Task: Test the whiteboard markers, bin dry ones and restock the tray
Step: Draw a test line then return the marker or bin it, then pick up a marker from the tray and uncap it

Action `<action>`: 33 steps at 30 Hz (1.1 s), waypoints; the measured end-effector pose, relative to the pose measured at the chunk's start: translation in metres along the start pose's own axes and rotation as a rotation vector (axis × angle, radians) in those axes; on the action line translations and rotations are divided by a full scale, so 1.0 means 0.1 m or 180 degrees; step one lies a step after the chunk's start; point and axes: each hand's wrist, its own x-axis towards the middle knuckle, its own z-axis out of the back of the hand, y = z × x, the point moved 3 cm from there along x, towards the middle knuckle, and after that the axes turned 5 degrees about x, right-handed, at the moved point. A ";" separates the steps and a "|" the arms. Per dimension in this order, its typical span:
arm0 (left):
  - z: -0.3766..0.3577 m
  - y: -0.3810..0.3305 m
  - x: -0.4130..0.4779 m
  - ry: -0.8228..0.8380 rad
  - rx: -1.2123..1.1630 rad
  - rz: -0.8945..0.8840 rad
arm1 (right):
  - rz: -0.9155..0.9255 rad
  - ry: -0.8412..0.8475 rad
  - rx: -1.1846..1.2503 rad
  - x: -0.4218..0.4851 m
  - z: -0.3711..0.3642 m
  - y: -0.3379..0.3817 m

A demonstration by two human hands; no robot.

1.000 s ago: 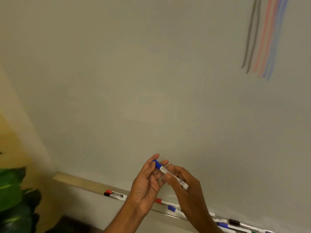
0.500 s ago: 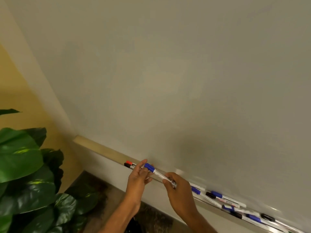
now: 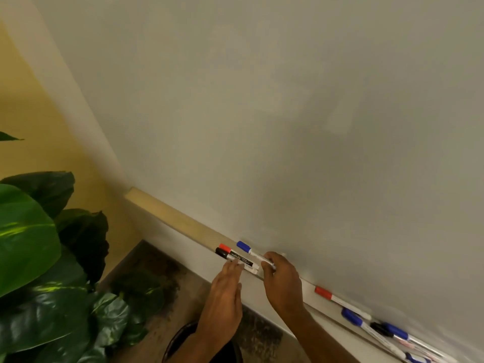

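Blue at the cap and white along the barrel, the slim marker [image 3: 251, 251] lies low along the tray [image 3: 170, 218], its cap end near the foot of the whiteboard [image 3: 288, 113], just behind a red-capped marker [image 3: 224, 248] and a black-capped marker [image 3: 233, 255] that lie side by side. The right hand [image 3: 281, 281] has its grip clamped on the barrel's near end, fingers curled over it. The left hand [image 3: 225, 297] has its grip apart, its straight fingers laid on the black-capped marker. The tray's left stretch runs bare to its squared end, with broad plant leaves [image 3: 31, 244] close by below; to the right, past a short gap, lies a lone red marker [image 3: 337, 299] and then a crowded cluster of markers [image 3: 379, 328]. Half a second ago both hands held the blue one just above the tray, the left at its cap; now it has come down and the left has let go.
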 end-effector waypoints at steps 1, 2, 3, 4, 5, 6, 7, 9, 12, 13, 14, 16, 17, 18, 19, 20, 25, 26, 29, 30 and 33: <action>-0.03 0.02 0.04 -0.0032 0.0049 -0.0146 | 0.0054 0.0015 -0.0087 0.06 -0.08 -0.02; -0.07 0.05 0.09 -0.0016 0.0157 -0.0270 | 0.0098 0.0041 -0.0168 0.12 -0.17 -0.04; -0.12 0.10 0.15 0.0041 0.0303 -0.0368 | 0.0138 0.0060 -0.0232 0.17 -0.24 -0.06; -0.17 0.15 0.20 0.0137 0.0452 -0.0439 | 0.0161 0.0078 -0.0281 0.21 -0.30 -0.06; -0.19 0.19 0.25 0.0214 0.0561 -0.0481 | 0.0188 0.0091 -0.0321 0.25 -0.36 -0.08; -0.19 0.21 0.30 0.0294 0.0581 -0.0535 | 0.0218 0.0096 -0.0371 0.28 -0.40 -0.09; -0.18 0.22 0.36 0.0390 0.0536 -0.0587 | 0.0265 0.0086 -0.0434 0.31 -0.44 -0.10; -0.17 0.25 0.45 0.0520 0.0694 -0.0548 | 0.0353 0.0106 -0.0556 0.36 -0.50 -0.13; -0.16 0.28 0.58 0.0584 0.0709 -0.0620 | 0.0445 0.0166 -0.0611 0.41 -0.59 -0.14; -0.22 0.31 0.61 0.0737 0.0751 -0.0692 | 0.0514 0.0178 -0.0618 0.43 -0.61 -0.15; -0.28 0.35 0.65 0.0801 0.0929 -0.0701 | 0.0576 0.0195 -0.0633 0.43 -0.63 -0.15; -0.33 0.38 0.71 0.0812 0.1087 -0.0767 | 0.0682 0.0196 -0.0657 0.45 -0.66 -0.15; -0.32 0.39 0.74 0.0819 0.1093 -0.0697 | 0.0735 0.0172 -0.0666 0.46 -0.67 -0.15; -0.31 0.40 0.76 0.0802 0.1233 -0.0633 | 0.0770 0.0151 -0.0694 0.47 -0.67 -0.16; -0.32 0.40 0.76 0.1031 0.1379 -0.0579 | 0.0804 0.0133 -0.0749 0.48 -0.67 -0.16; -0.32 0.41 0.75 0.1119 0.1483 -0.0601 | 0.0823 0.0134 -0.0823 0.48 -0.66 -0.16; -0.33 0.35 0.74 0.1131 0.1715 -0.0478 | 0.0888 -0.0013 -0.1048 0.43 -0.56 -0.26; -0.34 0.33 0.73 0.1198 0.1751 -0.0440 | 0.0917 -0.0098 -0.1046 0.40 -0.52 -0.28; -0.46 0.37 0.73 0.1166 0.1785 -0.0345 | 0.0931 -0.0413 -0.0821 0.26 -0.34 -0.40; -0.46 0.36 0.73 0.1112 0.1722 -0.0370 | 0.0881 -0.0506 -0.0735 0.20 -0.26 -0.47; -0.52 0.40 0.71 0.1076 0.1601 -0.0304 | 0.0757 -0.0710 -0.0660 0.01 -0.01 -0.68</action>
